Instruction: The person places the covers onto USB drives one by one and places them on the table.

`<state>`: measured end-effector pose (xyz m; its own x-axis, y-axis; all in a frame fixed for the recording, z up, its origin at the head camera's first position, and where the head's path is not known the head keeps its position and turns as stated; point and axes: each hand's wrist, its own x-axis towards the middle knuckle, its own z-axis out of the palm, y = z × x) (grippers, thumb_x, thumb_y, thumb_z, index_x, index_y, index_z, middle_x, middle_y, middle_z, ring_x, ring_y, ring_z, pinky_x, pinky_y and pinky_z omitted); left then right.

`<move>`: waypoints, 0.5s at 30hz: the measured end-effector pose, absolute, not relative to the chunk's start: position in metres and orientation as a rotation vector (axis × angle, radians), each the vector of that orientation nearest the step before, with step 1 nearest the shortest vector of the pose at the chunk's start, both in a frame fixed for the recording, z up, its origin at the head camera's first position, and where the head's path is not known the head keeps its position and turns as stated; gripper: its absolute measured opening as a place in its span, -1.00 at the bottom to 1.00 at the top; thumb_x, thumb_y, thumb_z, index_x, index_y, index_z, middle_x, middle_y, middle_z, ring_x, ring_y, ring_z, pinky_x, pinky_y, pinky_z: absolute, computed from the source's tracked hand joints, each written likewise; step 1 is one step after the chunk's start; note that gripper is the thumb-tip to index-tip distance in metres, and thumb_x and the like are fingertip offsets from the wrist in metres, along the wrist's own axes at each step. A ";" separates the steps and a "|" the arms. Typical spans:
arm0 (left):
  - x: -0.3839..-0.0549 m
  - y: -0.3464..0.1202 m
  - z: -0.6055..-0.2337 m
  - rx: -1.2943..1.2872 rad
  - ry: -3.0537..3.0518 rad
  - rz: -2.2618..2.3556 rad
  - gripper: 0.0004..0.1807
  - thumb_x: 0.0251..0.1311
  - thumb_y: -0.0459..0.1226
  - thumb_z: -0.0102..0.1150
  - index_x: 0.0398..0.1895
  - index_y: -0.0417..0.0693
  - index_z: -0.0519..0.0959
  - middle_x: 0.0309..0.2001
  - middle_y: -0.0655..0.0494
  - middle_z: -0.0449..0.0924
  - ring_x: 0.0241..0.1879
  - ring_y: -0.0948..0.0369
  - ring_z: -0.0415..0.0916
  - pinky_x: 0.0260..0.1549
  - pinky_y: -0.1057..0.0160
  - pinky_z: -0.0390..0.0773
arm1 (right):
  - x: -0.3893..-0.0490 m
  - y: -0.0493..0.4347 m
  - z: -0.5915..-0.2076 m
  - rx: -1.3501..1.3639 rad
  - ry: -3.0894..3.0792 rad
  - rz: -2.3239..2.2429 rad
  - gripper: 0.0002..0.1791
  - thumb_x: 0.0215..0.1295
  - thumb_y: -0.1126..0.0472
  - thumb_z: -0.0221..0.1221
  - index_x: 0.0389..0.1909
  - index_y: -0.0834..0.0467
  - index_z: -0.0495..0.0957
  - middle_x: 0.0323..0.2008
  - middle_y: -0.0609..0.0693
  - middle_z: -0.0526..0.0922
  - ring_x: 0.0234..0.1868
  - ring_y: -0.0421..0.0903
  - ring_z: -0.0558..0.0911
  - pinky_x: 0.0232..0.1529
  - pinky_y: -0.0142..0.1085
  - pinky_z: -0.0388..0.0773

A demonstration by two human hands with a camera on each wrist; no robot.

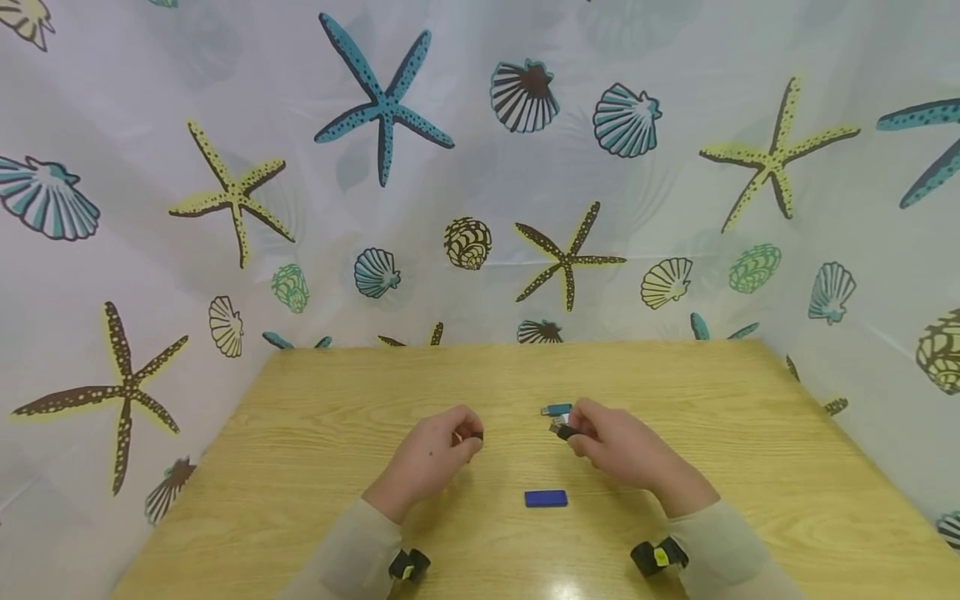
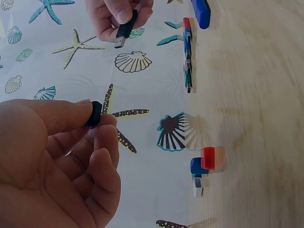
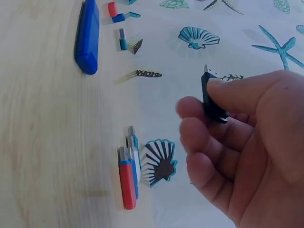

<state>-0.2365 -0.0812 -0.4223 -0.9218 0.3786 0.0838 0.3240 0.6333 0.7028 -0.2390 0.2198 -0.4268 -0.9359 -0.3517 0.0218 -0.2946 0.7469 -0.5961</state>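
Observation:
My left hand (image 1: 438,447) pinches a small black cap (image 2: 95,114) between thumb and index finger. In my right hand (image 1: 621,439) is a black USB flash drive (image 3: 212,99), its metal plug bare and pointing away from the fingers. The two hands are apart above the wooden table. A blue flash drive (image 1: 546,498) lies between them, closer to the table's front. Beside the right hand a teal flash drive (image 1: 557,410) rests on the table. The right wrist view shows a red flash drive (image 3: 127,185) in a group with others, metal plugs exposed.
Small caps lie on the table in the left wrist view: a red cap (image 2: 207,158), a blue cap (image 2: 195,166) and a white one (image 2: 197,187). A curtain (image 1: 465,175) printed with starfish and shells hangs behind and beside the wooden table (image 1: 360,375).

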 end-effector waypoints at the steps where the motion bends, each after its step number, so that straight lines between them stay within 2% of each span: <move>1: -0.236 -0.081 -0.422 0.604 2.771 1.179 -0.95 0.44 -0.18 0.17 -0.11 0.20 0.56 -0.24 0.36 0.57 -0.24 0.24 0.50 -0.30 0.15 0.52 | -0.238 0.219 -0.425 -0.553 2.843 -0.971 -0.91 0.48 0.19 0.19 -0.13 -0.01 0.45 -0.38 -0.08 0.63 -0.47 -0.15 0.53 -0.46 -0.26 0.49; 8: -0.233 -0.079 -0.419 0.626 2.764 1.193 -0.95 0.44 -0.16 0.18 -0.11 0.21 0.56 -0.25 0.38 0.58 -0.22 0.26 0.52 -0.22 0.13 0.54 | -0.229 0.211 -0.412 -0.689 2.802 -1.077 -0.93 0.51 0.20 0.14 -0.08 0.03 0.50 -0.29 -0.11 0.69 -0.39 -0.15 0.61 -0.38 -0.26 0.57; 15: -0.231 -0.075 -0.417 0.655 2.748 1.203 -0.97 0.43 -0.16 0.20 -0.15 0.24 0.58 -0.28 0.41 0.59 -0.28 0.27 0.52 -0.27 0.15 0.53 | -0.224 0.201 -0.410 -0.766 2.792 -1.103 -0.92 0.52 0.13 0.15 -0.07 0.00 0.53 -0.33 -0.22 0.66 -0.45 -0.20 0.58 -0.44 -0.27 0.54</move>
